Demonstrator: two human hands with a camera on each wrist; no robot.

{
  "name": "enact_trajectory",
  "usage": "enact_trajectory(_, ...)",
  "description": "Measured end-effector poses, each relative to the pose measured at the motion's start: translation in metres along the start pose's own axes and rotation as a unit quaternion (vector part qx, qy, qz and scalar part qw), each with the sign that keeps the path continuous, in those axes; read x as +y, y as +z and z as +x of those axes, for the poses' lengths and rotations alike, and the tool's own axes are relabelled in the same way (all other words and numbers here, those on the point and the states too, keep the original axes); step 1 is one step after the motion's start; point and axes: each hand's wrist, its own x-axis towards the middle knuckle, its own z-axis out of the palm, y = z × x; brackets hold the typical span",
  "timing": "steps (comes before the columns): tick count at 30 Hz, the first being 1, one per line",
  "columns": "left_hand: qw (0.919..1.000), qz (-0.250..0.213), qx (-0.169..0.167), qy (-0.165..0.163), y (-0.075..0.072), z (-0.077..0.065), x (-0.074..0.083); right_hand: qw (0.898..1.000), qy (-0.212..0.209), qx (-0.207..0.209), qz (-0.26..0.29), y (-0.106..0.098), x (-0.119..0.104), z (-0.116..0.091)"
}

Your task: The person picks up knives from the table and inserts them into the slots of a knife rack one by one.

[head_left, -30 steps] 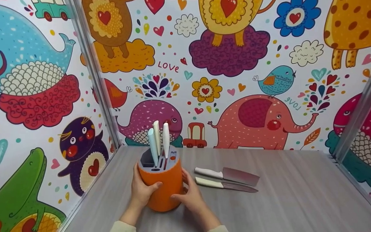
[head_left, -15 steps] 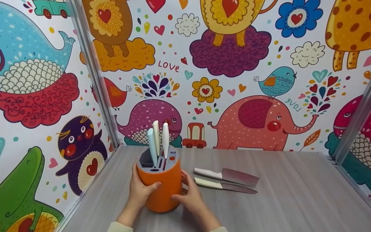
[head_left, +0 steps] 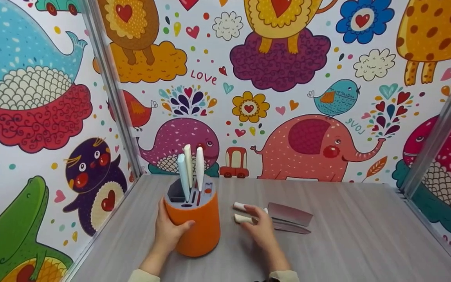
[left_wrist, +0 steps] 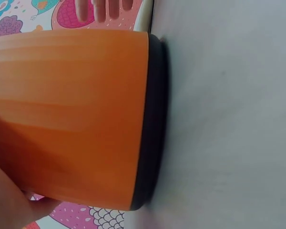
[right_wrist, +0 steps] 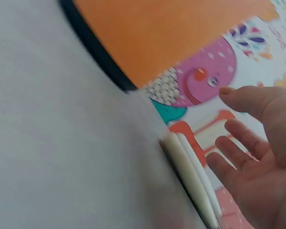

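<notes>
My left hand [head_left: 170, 231] grips the side of an orange knife block [head_left: 200, 231], thumb across its front. The block stands upright on the table, its black base [left_wrist: 152, 119] down on the surface. Three handles rise from its grey slotted top: a light-blue one [head_left: 183, 176], a cream one [head_left: 188, 164] and a white one [head_left: 200, 168]. On the table to the right lie a cleaver [head_left: 291, 214] and, just in front, a narrower knife [head_left: 294, 228] with a cream handle. My right hand [head_left: 262, 227] hovers over their handles, fingers spread and holding nothing, partly hiding them.
The grey wood-grain table [head_left: 347, 243] runs back to a printed cartoon wall [head_left: 303, 156]. Metal frame posts [head_left: 114, 90] stand at the corners, and side panels close in the left and right.
My right hand has let go of the block and moved right, over the knife handles on the table. My left hand keeps its grip, and the block stays where it stood.
</notes>
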Motion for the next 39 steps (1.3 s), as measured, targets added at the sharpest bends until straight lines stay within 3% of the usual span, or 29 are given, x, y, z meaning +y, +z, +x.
enact_trajectory(4,1.0,0.002,0.004,0.001,0.001,-0.001,-0.001,0.994,0.015,0.032,-0.103,-0.013,0.005,0.0)
enact_trajectory(7,1.0,0.002,0.005,0.006,0.001,-0.001,-0.001,0.983,0.016,0.028,-0.179,-0.018,0.009,-0.001)
enact_trajectory(10,0.9999,0.004,0.002,0.009,0.001,0.0,-0.002,0.976,0.018,0.011,-0.216,-0.021,0.011,-0.003)
enact_trajectory(21,0.9997,0.01,-0.013,-0.021,-0.002,0.001,0.0,0.964,0.024,-0.019,-0.263,-0.02,0.007,-0.006)
enact_trajectory(32,0.9995,0.001,-0.016,-0.029,-0.004,0.004,-0.002,0.957,0.004,0.027,-0.287,-0.011,0.008,-0.005)
enact_trajectory(39,0.9988,-0.001,-0.026,-0.041,-0.002,0.004,-0.001,0.953,0.021,0.054,-0.297,-0.007,0.015,-0.005)
